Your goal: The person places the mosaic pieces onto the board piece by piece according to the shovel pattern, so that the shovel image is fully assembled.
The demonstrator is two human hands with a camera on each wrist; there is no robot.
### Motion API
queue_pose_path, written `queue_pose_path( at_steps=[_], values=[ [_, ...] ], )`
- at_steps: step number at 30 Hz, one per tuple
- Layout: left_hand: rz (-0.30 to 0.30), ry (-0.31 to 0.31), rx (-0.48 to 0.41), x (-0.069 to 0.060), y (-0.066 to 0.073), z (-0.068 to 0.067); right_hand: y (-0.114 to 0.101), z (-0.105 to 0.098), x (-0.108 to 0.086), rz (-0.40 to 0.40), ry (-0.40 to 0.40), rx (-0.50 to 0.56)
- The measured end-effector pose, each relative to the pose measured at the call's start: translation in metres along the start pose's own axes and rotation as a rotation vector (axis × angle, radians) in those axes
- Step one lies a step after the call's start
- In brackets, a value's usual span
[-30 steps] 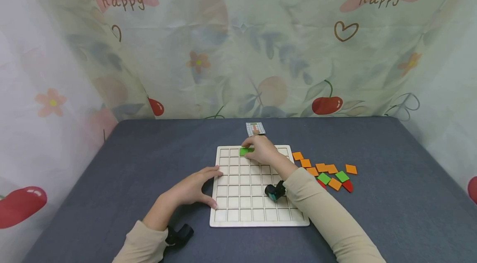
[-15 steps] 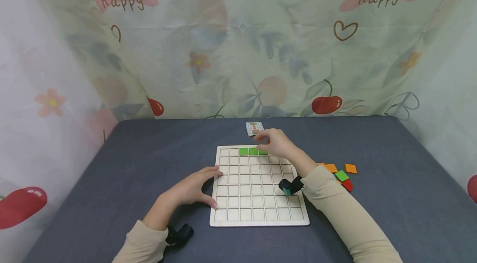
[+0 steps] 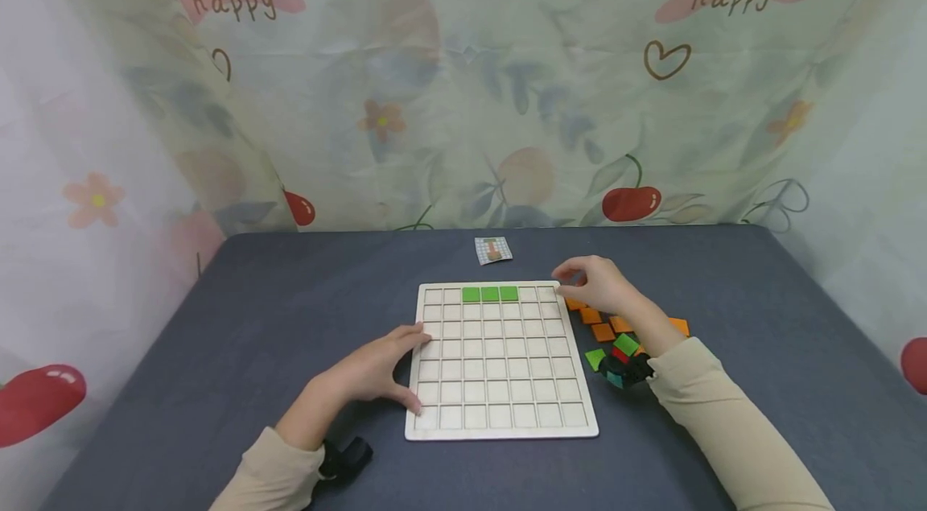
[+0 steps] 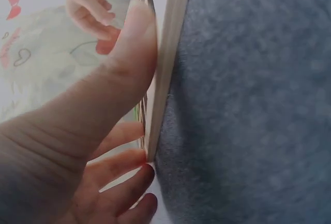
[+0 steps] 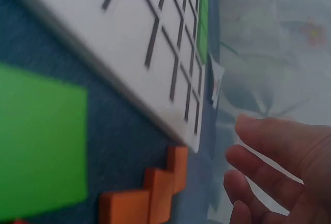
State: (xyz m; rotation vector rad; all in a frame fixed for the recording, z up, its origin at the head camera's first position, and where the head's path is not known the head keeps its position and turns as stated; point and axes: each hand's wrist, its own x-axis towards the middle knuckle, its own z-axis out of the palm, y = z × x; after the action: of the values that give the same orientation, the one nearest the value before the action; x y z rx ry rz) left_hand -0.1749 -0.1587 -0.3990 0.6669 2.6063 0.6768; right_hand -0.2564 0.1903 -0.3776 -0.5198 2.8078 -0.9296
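A white gridded board [image 3: 500, 393] lies on the dark table, with three green square tiles [image 3: 490, 294] side by side in its far row. My left hand [image 3: 376, 362] rests along the board's left side, thumb and fingers spread and touching the edge; in the left wrist view the thumb [image 4: 132, 53] lies along the rim. Just off the board's far right corner, my right hand [image 3: 601, 284] hovers with nothing in its loosely bent fingers. Beneath and beside it lie several orange tiles [image 3: 603, 332], green tiles [image 3: 595, 359] and a red piece [image 3: 620, 353], partly hidden by the right arm.
A small printed card [image 3: 493, 250] lies behind the board. Black wrist cameras sit on the left wrist [image 3: 346, 459] and right wrist [image 3: 627, 371]. A patterned curtain [image 3: 463, 92] hangs along the table's back edge.
My right hand has left the green tiles in the far row and moved right, over toward the loose tiles. The left hand stays on the board's edge.
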Motion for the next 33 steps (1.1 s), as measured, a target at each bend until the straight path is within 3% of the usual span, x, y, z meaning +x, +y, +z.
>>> queue_pose_path(
  at_steps=[10,18,33],
  values=[
    [-0.036,-0.078,0.027,0.000,0.010,-0.004,0.019,-0.003,-0.012,0.048,-0.009,-0.040],
    [-0.088,-0.081,0.073,0.000,0.014,-0.004,0.024,0.002,-0.013,0.063,-0.023,-0.077],
    [-0.085,-0.068,0.058,-0.001,0.011,-0.003,0.024,0.008,-0.010,0.061,-0.015,-0.136]
  ],
)
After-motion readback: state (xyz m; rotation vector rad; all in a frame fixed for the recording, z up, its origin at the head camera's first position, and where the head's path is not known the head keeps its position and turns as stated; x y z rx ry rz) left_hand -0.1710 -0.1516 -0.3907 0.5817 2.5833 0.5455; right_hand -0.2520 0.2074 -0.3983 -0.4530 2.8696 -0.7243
